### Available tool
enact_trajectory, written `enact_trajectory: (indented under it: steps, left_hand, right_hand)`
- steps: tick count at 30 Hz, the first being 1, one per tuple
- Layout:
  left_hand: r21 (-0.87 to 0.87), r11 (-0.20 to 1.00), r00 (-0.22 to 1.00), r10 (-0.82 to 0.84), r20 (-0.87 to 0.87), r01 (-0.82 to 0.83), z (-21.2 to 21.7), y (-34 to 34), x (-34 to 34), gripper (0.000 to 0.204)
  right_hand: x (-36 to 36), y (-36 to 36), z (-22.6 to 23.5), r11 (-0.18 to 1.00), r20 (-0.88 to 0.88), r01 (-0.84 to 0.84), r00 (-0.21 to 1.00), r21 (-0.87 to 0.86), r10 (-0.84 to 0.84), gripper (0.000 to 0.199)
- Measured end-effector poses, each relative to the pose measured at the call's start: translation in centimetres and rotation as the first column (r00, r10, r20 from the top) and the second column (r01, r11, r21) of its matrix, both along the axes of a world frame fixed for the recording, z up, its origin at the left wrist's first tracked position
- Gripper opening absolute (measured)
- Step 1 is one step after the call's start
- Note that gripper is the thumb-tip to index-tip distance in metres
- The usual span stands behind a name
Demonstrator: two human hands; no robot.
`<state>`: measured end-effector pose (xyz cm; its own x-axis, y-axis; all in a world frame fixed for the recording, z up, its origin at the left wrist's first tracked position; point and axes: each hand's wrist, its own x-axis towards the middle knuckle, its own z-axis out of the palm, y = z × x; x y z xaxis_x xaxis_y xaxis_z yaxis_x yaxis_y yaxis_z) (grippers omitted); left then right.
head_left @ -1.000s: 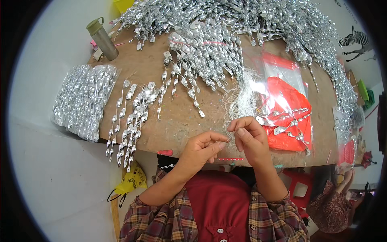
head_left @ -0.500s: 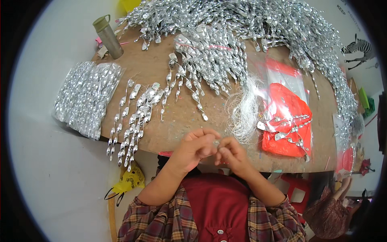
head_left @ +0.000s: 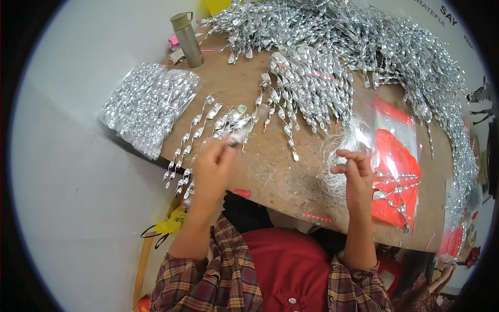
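My left hand [head_left: 212, 162] is closed at the near left of the table, its fingertips pinching the blurred end of a silver twisted strip [head_left: 240, 136]. Around it lie several more silver twisted strips [head_left: 197, 120], some hanging over the table's front edge and partly hidden by my hand and forearm. Over to the right, my right hand [head_left: 356, 176] is raised with thumb and fingers apart, and I see nothing in it. Just left of that hand lies a loose bundle of white thread [head_left: 332, 171]. A red plastic bag [head_left: 396, 156] with a few silver strips on it lies to its right.
A big heap of silver strips [head_left: 322, 31] covers the table's far side, with a bagged bunch [head_left: 309, 86] before it. Far left are a packed clear bag [head_left: 150, 106] and a thermos flask [head_left: 188, 44]. Another person's arm [head_left: 442, 281] shows at lower right.
My hands were together at the front edge and have parted. The left moved left to the silver strips; the right moved right beside the thread. The view has shifted too.
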<state>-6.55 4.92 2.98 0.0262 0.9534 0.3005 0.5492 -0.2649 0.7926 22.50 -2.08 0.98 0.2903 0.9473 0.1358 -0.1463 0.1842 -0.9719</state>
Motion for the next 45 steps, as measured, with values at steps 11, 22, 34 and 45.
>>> enact_trajectory:
  steps: [11,22,34,45]
  left_hand:
    - [0.299,0.944,0.851,0.269,-0.451,-0.14,-3.4,6.6,-4.5,0.034]
    - [-0.32,0.833,0.819,-0.245,0.518,0.451,-5.1,2.2,6.1,0.029]
    - [-0.294,0.781,0.27,0.166,0.948,0.551,-3.8,5.0,7.3,0.043]
    - [-0.253,0.768,0.421,-0.024,0.907,0.588,-0.3,2.5,7.0,0.022]
  right_hand:
    - [-1.2,0.3,-1.3,0.992,0.406,-0.047,0.909,-0.117,0.091,0.014]
    - [-5.8,8.5,-6.7,0.988,0.938,-0.097,0.338,0.12,-0.081,0.017]
    - [-3.1,-4.1,-0.9,0.828,0.283,-0.342,0.824,-0.444,0.492,0.019]
    - [2.1,1.9,-2.5,0.999,0.877,0.03,0.48,0.02,-0.031,0.008]
